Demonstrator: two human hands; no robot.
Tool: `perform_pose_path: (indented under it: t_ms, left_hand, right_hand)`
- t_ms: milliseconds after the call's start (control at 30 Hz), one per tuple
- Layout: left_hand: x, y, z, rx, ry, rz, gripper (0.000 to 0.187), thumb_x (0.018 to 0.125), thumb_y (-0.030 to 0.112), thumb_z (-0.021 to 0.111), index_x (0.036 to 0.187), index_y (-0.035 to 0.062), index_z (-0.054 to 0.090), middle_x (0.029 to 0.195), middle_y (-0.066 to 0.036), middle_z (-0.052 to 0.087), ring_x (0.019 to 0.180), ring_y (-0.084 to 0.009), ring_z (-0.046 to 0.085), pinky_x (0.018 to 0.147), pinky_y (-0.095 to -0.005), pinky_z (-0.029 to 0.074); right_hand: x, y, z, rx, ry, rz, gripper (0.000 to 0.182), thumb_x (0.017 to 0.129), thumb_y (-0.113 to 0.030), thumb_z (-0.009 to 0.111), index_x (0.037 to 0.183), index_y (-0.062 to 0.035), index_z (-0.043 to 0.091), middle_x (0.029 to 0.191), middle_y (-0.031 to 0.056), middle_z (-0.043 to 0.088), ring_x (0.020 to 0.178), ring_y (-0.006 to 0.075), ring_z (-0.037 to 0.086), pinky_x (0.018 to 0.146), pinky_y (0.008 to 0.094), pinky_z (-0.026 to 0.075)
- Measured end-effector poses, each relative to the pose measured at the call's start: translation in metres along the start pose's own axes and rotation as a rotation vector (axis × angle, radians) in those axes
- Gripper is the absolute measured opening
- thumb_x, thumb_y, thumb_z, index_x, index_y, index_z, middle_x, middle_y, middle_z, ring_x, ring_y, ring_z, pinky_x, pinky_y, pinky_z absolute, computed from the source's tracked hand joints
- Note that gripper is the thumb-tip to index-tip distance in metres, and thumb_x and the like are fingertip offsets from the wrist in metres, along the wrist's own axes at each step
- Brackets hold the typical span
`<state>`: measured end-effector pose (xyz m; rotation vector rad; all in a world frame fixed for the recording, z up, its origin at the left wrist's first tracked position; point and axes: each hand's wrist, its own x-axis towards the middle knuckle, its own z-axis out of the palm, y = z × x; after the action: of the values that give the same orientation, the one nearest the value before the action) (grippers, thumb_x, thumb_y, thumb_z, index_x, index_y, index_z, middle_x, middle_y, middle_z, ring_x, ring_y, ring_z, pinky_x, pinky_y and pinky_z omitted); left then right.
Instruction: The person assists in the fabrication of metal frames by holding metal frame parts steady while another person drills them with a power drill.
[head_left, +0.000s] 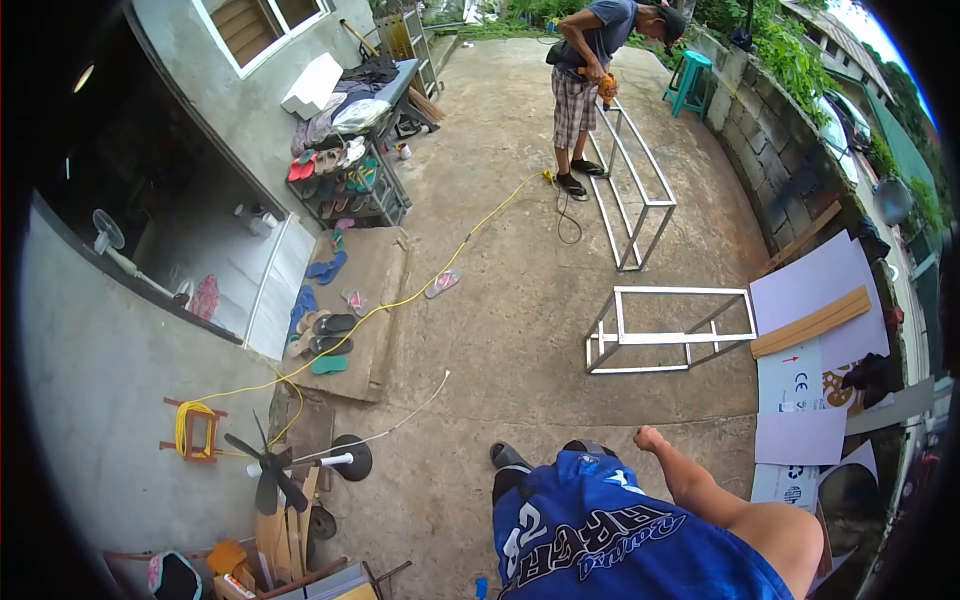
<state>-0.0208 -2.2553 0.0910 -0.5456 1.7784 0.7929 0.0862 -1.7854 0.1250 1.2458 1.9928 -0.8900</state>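
Note:
One of my hands, the right hand, hangs at the end of my bare arm, low on the right of the view. Its fingers are curled, and whether it holds anything is too small to tell. Nearest to it, beyond the hand, stands a short metal frame of white and grey bars on the concrete. My left hand is out of view; only the blue shirt and a shoe show on that side.
Another person bends over a long metal frame with an orange power tool. A yellow cord crosses the floor. Left are slippers, a shoe rack and a black fan; right, leaning boards.

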Motion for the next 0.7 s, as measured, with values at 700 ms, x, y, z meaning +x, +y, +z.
perform_pose_path:
  t_ms: [700]
  left_hand:
    - [0.07, 0.527, -0.143, 0.02, -0.084, 0.754, 0.019, 0.086, 0.022, 0.067, 0.094, 0.0091, 0.056, 0.077, -0.002, 0.062, 0.064, -0.0114, 0.059, 0.05, -0.0244, 0.042]
  right_hand:
    - [0.022, -0.147, 0.069, 0.663, 0.285, 0.286, 0.041, 0.082, -0.034, 0.056, 0.102, -0.0012, 0.069, 0.108, 0.0279, 0.063, 0.106, 0.0416, 0.06, 0.092, 0.0465, 0.048]
